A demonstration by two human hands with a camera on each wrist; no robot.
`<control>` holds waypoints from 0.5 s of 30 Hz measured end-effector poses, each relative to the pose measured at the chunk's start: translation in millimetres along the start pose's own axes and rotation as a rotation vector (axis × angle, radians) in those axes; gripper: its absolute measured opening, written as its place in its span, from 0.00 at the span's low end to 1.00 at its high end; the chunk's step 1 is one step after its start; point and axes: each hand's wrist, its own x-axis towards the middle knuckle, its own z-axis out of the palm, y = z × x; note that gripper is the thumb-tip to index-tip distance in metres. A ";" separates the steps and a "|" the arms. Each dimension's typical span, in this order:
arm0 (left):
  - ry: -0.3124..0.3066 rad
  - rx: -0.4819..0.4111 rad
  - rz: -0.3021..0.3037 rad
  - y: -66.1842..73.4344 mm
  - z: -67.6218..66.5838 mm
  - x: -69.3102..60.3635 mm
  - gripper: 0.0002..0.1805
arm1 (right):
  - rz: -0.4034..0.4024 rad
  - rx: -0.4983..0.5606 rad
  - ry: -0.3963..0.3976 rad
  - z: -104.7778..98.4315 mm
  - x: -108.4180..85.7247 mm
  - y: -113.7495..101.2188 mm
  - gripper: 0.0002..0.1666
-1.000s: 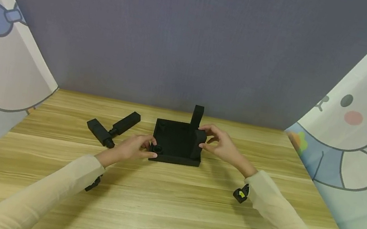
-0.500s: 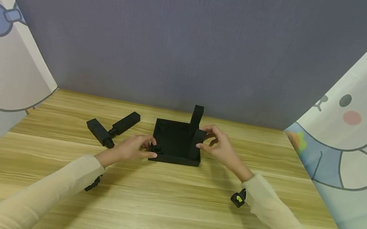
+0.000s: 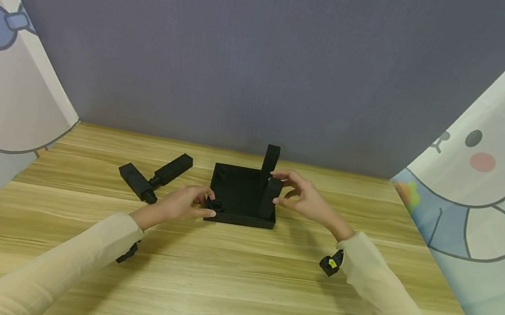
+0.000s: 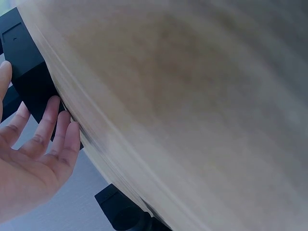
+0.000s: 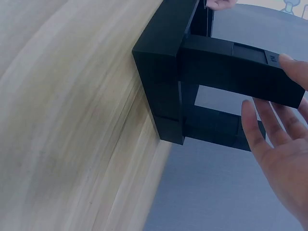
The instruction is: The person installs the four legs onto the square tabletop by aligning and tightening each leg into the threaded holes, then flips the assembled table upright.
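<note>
A black square tabletop (image 3: 240, 220), looking like an upturned small table, lies on the wooden table with its raised rim facing up. Two square black legs rise from its right side: the far leg (image 3: 271, 158) and the near leg (image 3: 269, 200). My right hand (image 3: 302, 198) pinches the upper end of the near leg between thumb and fingers; in the right wrist view that leg (image 5: 221, 62) meets the tabletop's corner. My left hand (image 3: 181, 202) grips the tabletop's front left corner, beside a round socket (image 3: 216, 205). The left wrist view shows its fingers (image 4: 45, 125) against the black side.
Two loose black legs with threaded ends lie to the left, one leg (image 3: 139, 181) nearer and another leg (image 3: 174, 168) behind it. A grey panel (image 3: 270, 59) closes off the back, and printed cloths (image 3: 473, 230) flank both sides.
The near leg has shifted slightly left and stands straighter. My right wrist dipped and came back up while the fingers shifted on the leg. My left hand has stayed in place.
</note>
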 end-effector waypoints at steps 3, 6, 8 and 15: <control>0.000 0.001 -0.001 -0.6 0.1 0.1 0.22 | 0.001 -0.016 -0.034 -1.4 0.8 0.3 0.33; -0.001 0.003 -0.002 -0.5 -0.1 0.2 0.22 | 0.003 -0.025 -0.041 -2.5 0.7 -0.6 0.31; -0.002 0.002 -0.006 0.2 -0.1 0.3 0.22 | 0.002 -0.024 -0.035 -2.6 0.6 -0.6 0.31; 0.001 -0.004 0.006 0.9 0.0 -0.3 0.22 | 0.036 -0.030 0.047 2.4 -0.2 -1.4 0.31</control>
